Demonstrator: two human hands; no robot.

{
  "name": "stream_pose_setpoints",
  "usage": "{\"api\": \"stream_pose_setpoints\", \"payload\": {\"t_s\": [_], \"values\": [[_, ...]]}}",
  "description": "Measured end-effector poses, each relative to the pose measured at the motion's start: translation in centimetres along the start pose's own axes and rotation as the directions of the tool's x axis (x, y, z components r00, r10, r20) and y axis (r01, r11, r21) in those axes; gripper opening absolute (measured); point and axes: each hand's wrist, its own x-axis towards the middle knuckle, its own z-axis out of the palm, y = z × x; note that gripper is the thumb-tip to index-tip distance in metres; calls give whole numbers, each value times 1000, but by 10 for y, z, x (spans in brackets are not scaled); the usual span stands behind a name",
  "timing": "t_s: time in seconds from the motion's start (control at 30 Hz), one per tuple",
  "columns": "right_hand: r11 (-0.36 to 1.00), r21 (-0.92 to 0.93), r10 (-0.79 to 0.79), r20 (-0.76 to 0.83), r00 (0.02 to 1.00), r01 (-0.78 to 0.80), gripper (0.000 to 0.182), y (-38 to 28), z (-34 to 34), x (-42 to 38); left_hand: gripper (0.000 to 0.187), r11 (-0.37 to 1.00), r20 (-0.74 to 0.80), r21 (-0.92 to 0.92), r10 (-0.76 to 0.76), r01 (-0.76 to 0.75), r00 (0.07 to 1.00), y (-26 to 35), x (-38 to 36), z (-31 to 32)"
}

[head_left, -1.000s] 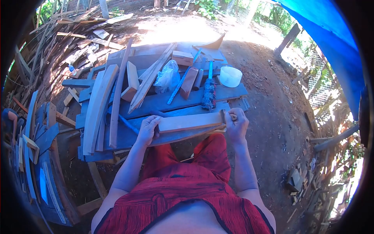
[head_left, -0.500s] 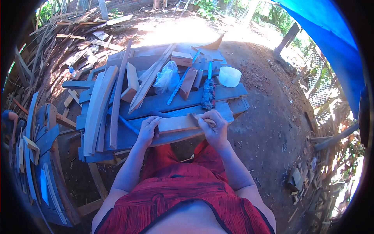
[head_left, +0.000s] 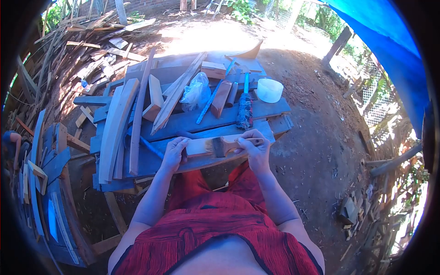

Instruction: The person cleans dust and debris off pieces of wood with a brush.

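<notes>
A flat paintbrush (head_left: pixel 217 147) with a wooden handle is in my right hand (head_left: pixel 253 149), fingers closed round the handle. Its bristles point left and overlap a pale wooden piece (head_left: pixel 196 147) at the near edge of the plank table (head_left: pixel 178 161). My left hand (head_left: pixel 175 150) grips the left end of that piece, thumb on top. Beyond my right hand lies a dark, wrapped cylindrical tool (head_left: pixel 245 111) with a blue shaft. A white plastic tub (head_left: pixel 270 90) stands to its right.
Long boards (head_left: pixel 118 133) lie on the table's left, beside a clear plastic bag (head_left: pixel 197 91), a blue ruler (head_left: pixel 208 105) and a reddish wood block (head_left: pixel 221 99). Scrap wood (head_left: pixel 87 55) is heaped at the back left. A blue tarp (head_left: pixel 380 36) hangs upper right. A person's arm (head_left: pixel 16 144) shows far left.
The brush in my right hand has turned so its broad side faces up and its bristles point left over the wood. My left hand keeps its hold, almost unmoved.
</notes>
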Motion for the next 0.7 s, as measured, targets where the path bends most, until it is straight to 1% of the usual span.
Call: {"api": "stream_pose_setpoints", "payload": {"t_s": [0.2,0.27,0.4,0.47,0.5,0.57,0.7], "values": [[996,83,49,-82,995,-42,3,6,-20,4,23,1000,3,8,7,-7,1000,6,-2,3],[997,60,64,-147,987,-56,3,3,-28,5,23,1000,-5,14,4,-4,1000,7,-3,4],[999,12,41,-185,982,-40,3,3,-54,9,23,1000,-14,12,-6,6,1000,6,-3,3],[997,-77,-21,-260,965,1,4,3,-65,11,23,1000,-15,15,-15,15,1000,7,-3,4],[997,-77,-21,-260,965,1,4,2,-69,11,23,1000,-10,13,-14,14,1000,7,-3,3],[983,-182,-73,-273,959,23,3,-1,-75,11,23,1000,-5,11,-12,12,1000,7,-3,3],[988,-151,-80,-285,955,37,2,-9,-68,10,24,1000,-7,8,-6,6,1000,6,-3,3]]}}
